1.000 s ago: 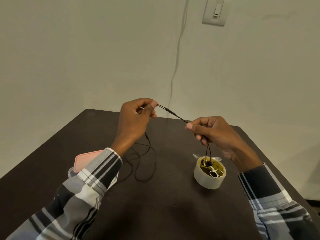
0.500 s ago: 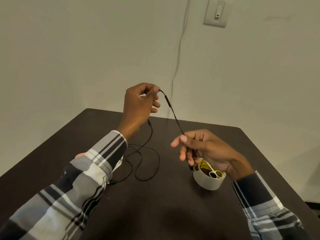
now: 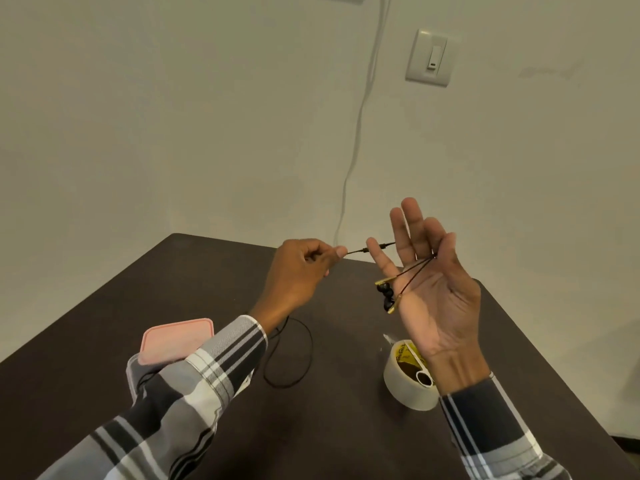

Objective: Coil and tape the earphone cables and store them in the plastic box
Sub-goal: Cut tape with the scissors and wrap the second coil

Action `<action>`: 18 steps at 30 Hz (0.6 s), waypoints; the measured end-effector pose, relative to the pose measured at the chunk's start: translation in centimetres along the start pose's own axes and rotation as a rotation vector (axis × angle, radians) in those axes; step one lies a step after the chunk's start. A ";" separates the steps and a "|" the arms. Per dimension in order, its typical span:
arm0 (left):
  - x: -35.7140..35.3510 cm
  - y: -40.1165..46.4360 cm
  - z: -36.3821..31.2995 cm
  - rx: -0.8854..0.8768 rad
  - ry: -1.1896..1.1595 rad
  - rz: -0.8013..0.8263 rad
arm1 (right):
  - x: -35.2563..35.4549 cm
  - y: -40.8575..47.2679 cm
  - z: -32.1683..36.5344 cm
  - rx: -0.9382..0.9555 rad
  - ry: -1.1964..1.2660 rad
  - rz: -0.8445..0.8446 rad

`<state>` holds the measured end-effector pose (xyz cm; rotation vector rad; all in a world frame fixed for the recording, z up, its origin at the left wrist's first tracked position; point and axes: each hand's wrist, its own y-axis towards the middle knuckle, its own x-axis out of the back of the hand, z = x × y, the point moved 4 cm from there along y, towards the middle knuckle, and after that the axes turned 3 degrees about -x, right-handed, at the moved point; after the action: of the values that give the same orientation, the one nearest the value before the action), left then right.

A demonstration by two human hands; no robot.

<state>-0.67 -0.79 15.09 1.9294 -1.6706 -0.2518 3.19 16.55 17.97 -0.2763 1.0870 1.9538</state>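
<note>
Head view: your left hand (image 3: 298, 271) pinches the earphone cable (image 3: 356, 251) taut above the counter (image 3: 346, 445) while your right hand (image 3: 433, 289), fingers spread, pins its strands under the thumb.

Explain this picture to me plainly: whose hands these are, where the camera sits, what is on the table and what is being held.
There is no machine here. A person wears a camera on the head, looking down at their own two hands. The left hand pinches a thin black earphone cable. The right hand is raised palm-up with fingers straight; the cable runs across it, pinned by the thumb, and the earbuds dangle beside the palm. On the dark table lie the loose rest of the cable, a roll of tape and, partly behind the left sleeve, a plastic box with a pink lid.
</note>
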 end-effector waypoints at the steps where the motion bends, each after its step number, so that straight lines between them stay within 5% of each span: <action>1: -0.1 -0.2 0.1 0.010 -0.006 0.028 | 0.1 0.1 0.1 0.018 -0.026 -0.034; 11: -0.9 -3.1 1.3 0.017 0.189 0.411 | 1.2 0.3 0.3 0.089 -0.623 -0.220; 18: 0.3 -3.4 -0.7 -0.027 0.242 0.407 | 2.5 0.5 -2.1 -0.091 -1.314 0.107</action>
<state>2.67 -0.63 13.95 1.4881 -1.8305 0.1118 0.91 16.23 15.68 0.9282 0.1269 1.7089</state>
